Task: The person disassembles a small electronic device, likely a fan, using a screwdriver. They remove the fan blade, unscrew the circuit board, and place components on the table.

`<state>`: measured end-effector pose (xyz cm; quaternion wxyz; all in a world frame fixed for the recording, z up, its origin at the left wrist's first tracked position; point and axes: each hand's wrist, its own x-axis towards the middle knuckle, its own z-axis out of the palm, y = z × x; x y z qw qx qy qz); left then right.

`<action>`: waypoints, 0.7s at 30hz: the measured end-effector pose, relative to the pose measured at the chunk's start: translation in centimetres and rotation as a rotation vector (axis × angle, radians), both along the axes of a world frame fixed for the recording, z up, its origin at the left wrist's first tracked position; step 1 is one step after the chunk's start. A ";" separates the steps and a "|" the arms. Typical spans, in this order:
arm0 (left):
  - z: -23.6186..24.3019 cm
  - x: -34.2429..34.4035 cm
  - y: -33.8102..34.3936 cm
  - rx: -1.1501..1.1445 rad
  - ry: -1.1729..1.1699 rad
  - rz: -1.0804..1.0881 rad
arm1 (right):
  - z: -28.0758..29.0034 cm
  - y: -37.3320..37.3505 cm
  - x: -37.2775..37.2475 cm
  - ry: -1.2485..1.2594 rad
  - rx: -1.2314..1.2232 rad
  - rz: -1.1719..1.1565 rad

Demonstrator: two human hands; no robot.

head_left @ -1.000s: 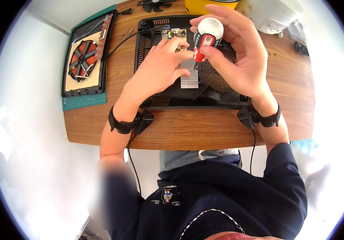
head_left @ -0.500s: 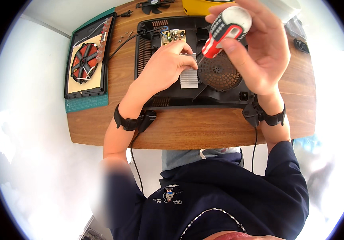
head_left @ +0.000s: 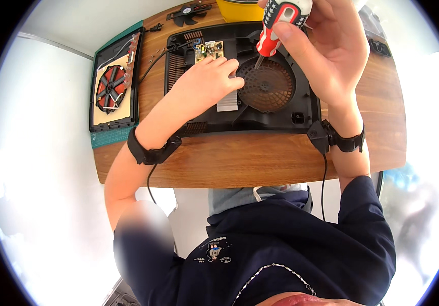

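From where I stand, a person in a dark top leans over a wooden table [head_left: 250, 166]. The right hand [head_left: 329, 58] is closed around a stubby screwdriver [head_left: 280, 25], its handle white, red and dark with stars and stripes, the thumb pressed along its side. The metal shaft slants down over the upper left of a round grille [head_left: 266, 92] in an open black casing [head_left: 275, 121]; I cannot tell whether the tip touches anything. The left hand [head_left: 204, 81] is over the casing, fingers bent, just above a ribbed silver heat sink [head_left: 227, 103] and below a small circuit board [head_left: 209, 50]; whether it pinches something is hidden from me. To the left, a black panel with a red-and-black coil [head_left: 111, 87] (round, like a spoked wheel) lies on a green mat [head_left: 110, 137].
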<state>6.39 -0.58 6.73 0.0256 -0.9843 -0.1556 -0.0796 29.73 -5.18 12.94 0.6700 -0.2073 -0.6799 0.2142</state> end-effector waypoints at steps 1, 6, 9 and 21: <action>0.1 0.1 0.1 0.015 0.016 -0.011 | 0.1 0.1 0.2 0.006 0.021 -0.001; 0.3 0.8 1.0 0.092 0.091 -0.094 | 1.4 -0.6 1.0 -0.048 0.040 -0.093; 0.6 1.2 1.0 0.101 0.127 -0.117 | 1.8 -1.0 1.0 0.007 0.025 -0.126; 0.8 2.1 1.1 -0.009 0.250 -0.144 | 2.0 -0.5 1.4 0.139 0.171 -0.064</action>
